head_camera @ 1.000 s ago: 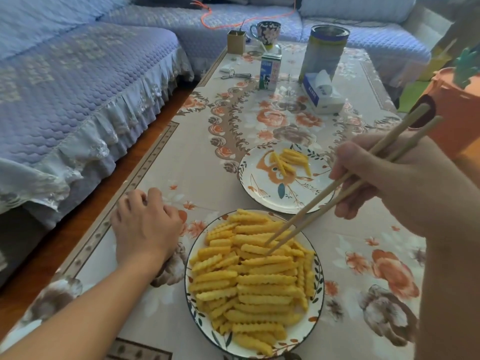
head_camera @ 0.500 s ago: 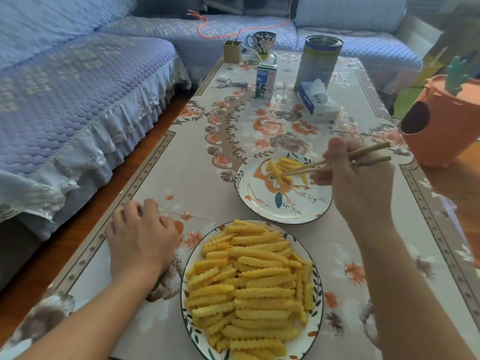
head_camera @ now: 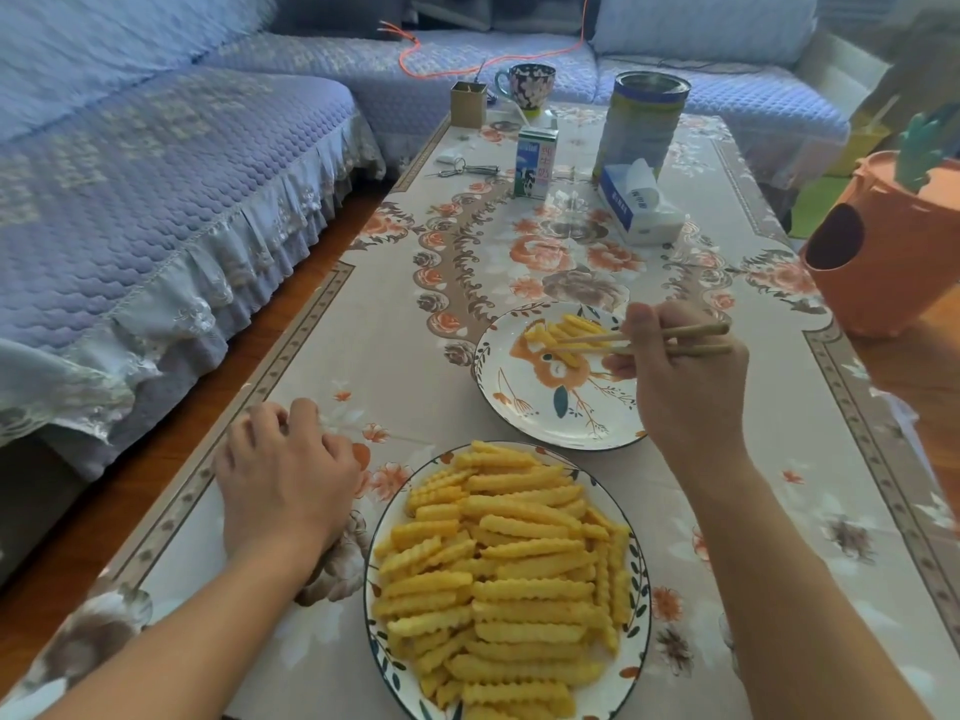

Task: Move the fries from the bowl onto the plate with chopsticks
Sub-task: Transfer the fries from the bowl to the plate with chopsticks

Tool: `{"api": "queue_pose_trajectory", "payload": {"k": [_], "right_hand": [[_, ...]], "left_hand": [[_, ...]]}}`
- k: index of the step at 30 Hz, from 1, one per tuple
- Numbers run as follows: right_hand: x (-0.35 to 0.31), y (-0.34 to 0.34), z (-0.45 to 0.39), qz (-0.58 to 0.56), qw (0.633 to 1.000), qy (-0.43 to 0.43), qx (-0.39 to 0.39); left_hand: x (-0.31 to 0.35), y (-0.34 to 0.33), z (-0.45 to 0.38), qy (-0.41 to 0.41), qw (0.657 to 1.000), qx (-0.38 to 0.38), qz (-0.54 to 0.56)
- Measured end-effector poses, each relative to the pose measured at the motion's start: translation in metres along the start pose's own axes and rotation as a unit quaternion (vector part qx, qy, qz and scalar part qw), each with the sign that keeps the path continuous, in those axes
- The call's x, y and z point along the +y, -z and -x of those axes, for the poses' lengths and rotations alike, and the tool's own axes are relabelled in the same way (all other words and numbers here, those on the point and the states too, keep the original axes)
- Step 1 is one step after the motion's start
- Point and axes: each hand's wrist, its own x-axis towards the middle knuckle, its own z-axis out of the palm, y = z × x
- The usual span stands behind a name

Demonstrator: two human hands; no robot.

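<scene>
Your right hand (head_camera: 685, 387) pinches the chopsticks (head_camera: 649, 341) near their far-right ends, and their tips lie close together over the plate (head_camera: 545, 413), among the few fries (head_camera: 558, 332) already lying at its far side. Whether a fry sits between the tips or has just been let go, the view does not tell; the tips merge with the small heap.

If you carry one, lower the tips until the fry touches the plate, then ease your fingers so the sticks part a little and slip them out sideways, so nothing drags along. Set each piece beside the heap, toward the plate's bare near half, which should keep fries from rolling off the far rim.

Nearly all the fries are in the bowl (head_camera: 636, 574), just near of the plate, so the job is at its start. For the next pick, take a single fry from the top of the pile, across its middle.

Your left hand (head_camera: 285, 480) rests on the table (head_camera: 395, 350) with fingers loosely curled, left of the bowl; slide it against the rim if the bowl shifts.
</scene>
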Motion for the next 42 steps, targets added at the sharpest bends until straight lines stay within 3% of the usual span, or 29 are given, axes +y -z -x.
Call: {"api": "queue_pose_trajectory", "payload": {"k": [3,6,10,13,18,20,23,29,33,42], "right_hand": [[-0.005,0.004,0.000,-0.018,1.000,-0.005,0.004],[-0.030,0.020,-0.006,-0.127,0.990,-0.055,0.000],[-0.068,0.052,-0.015,-0.244,0.948,-0.141,-0.147],[-0.086,0.064,-0.011,-0.216,0.932,-0.140,-0.256],[-0.093,0.065,-0.006,-0.151,0.935,-0.103,-0.304],[-0.091,0.066,-0.008,-0.180,0.937,-0.108,-0.278],[-0.080,0.067,-0.015,-0.230,0.951,-0.123,-0.165],[-0.045,0.055,-0.023,-0.105,0.987,-0.120,0.002],[-0.030,0.040,-0.018,-0.057,0.993,-0.104,0.026],[-0.018,0.027,-0.011,0.013,0.997,-0.078,-0.008]], "left_hand": [[0.000,0.000,0.000,0.000,1.000,-0.002,-0.004],[0.000,0.001,-0.001,-0.001,1.000,-0.003,0.000],[0.000,0.000,0.000,-0.002,1.000,-0.004,-0.003],[0.000,-0.001,0.000,0.001,1.000,0.001,0.001],[0.000,-0.001,0.000,0.004,1.000,-0.002,-0.001],[0.001,0.000,0.000,0.004,1.000,-0.003,0.002],[0.001,0.000,0.000,0.003,1.000,-0.003,0.001],[0.000,0.000,0.000,0.001,1.000,-0.002,-0.006],[0.000,0.000,0.000,-0.001,1.000,-0.002,-0.010],[0.000,-0.001,0.000,-0.002,1.000,0.001,-0.006]]}}
